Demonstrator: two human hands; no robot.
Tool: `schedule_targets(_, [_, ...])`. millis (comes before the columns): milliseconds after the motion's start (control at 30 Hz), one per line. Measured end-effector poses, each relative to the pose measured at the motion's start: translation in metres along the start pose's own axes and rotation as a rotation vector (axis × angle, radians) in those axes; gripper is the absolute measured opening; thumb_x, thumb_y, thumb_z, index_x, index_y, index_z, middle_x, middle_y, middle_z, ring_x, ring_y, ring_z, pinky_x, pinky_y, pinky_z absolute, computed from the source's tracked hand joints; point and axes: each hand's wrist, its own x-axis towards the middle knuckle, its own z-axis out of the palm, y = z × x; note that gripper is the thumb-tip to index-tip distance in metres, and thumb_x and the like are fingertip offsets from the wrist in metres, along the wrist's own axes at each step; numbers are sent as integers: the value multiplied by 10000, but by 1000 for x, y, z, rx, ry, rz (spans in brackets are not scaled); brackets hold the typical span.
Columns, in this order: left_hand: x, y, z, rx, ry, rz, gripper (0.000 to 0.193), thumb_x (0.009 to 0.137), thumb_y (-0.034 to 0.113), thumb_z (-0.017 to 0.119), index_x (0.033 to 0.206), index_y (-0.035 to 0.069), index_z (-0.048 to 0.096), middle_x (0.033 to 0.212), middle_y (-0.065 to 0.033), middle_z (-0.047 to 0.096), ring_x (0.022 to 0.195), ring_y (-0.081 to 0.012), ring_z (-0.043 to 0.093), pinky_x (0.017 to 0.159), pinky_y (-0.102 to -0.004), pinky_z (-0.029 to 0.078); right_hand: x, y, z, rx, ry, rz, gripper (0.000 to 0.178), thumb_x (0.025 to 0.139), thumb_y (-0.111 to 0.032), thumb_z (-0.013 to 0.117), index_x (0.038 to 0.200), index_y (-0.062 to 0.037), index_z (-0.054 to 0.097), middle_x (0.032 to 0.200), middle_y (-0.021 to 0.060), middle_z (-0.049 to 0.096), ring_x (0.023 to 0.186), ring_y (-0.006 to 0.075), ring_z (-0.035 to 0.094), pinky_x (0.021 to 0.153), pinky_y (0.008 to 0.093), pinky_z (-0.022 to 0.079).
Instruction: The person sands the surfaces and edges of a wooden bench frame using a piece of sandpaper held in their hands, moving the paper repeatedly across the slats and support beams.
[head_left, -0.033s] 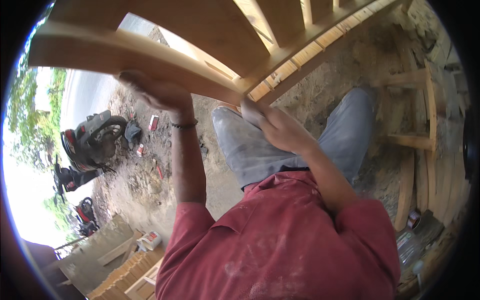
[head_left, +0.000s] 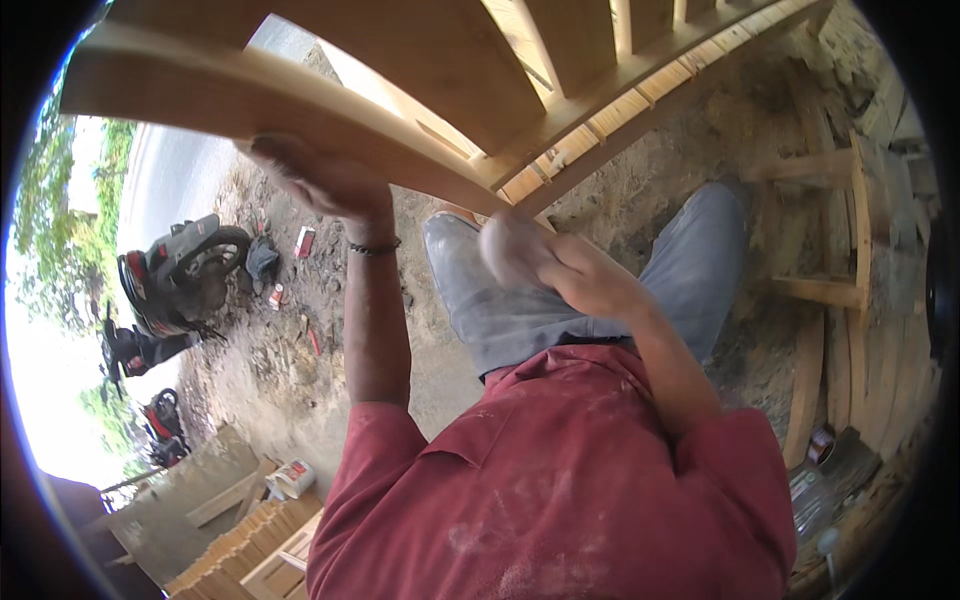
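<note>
- Here's the frame (head_left: pixel 430 70), pale wood, up across the top of the view, its near corner angled down toward the person's knees.
- Left hand (head_left: pixel 322 180) up against the lower edge of the near rail (head_left: pixel 250 105), wrist bent, fingers long and only slightly bent along the wood; whether they hook round it, I can't tell.
- Right hand (head_left: pixel 555 262) just below that corner, forearm slanting in from the right, fingers bent and badly blurred; something greyish shows at the tips, but whether it's a held thing I can't tell.
- Look at that wood: smooth, squared rail, broad flat slats fanning away, a lighter grained strip along the right-hand side.
- Dark beaded bracelet (head_left: pixel 375 247) round the left wrist.
- Below, grey trousers (head_left: pixel 470 290), knees apart, and a dusty red shirt (head_left: pixel 560 470).
- Rough, gritty ground (head_left: pixel 290 360) all around, a motorbike (head_left: pixel 180 275) off left.
- Lower left, a ridged stack of wood (head_left: pixel 235 545) near a white tub (head_left: pixel 292 478); far right, a squared timber stand (head_left: pixel 862 220).
</note>
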Motion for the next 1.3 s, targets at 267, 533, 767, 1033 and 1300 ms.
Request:
schedule_targets(267, [-76, -20, -9, 713, -67, 705, 625, 993, 428, 562, 1458, 32, 430, 1498, -226, 334, 1383, -356, 374, 1177, -553, 152, -78, 26, -56, 55, 486, 237, 303, 950, -225, 632, 1055, 57, 660, 830, 52, 654, 796, 81, 547, 709, 269, 476])
schedule_targets(533, [-15, 85, -40, 1452, -1146, 1171, 477, 954, 442, 611, 1273, 87, 620, 1245, -160, 627, 1350, -306, 476, 1181, -459, 266, -75, 101, -59, 257, 628, 304, 312, 945, -203, 623, 1083, 74, 664, 916, 48, 667, 819, 102, 581, 738, 283, 479])
schedule_targets(767, [-49, 64, 22, 1748, -1776, 1117, 360, 878, 315, 595, 1041, 7, 687, 974, -95, 667, 978, -242, 618, 883, -376, 444, -49, 145, -48, 78, 422, 251, 315, 945, -213, 623, 1086, 69, 638, 949, 61, 661, 850, 108, 564, 756, 281, 464])
schedule_targets(1033, [-25, 59, 10, 1470, -1792, 1096, 264, 875, 267, 603, 929, 18, 672, 926, -96, 671, 884, -234, 632, 842, -344, 472, -52, 155, -58, 92, 498, 161, 307, 955, -209, 590, 1057, 78, 626, 846, 104, 647, 788, 155, 553, 733, 337, 474])
schedule_targets(1300, [89, 162, 26, 1652, -1525, 709, 435, 885, 336, 697, 1113, -34, 666, 1159, -161, 689, 1100, -284, 650, 998, -382, 496, -56, 158, -66, -32, 423, 260, 389, 939, -286, 590, 1080, 75, 628, 904, 288, 674, 882, 446, 668, 793, 460, 497])
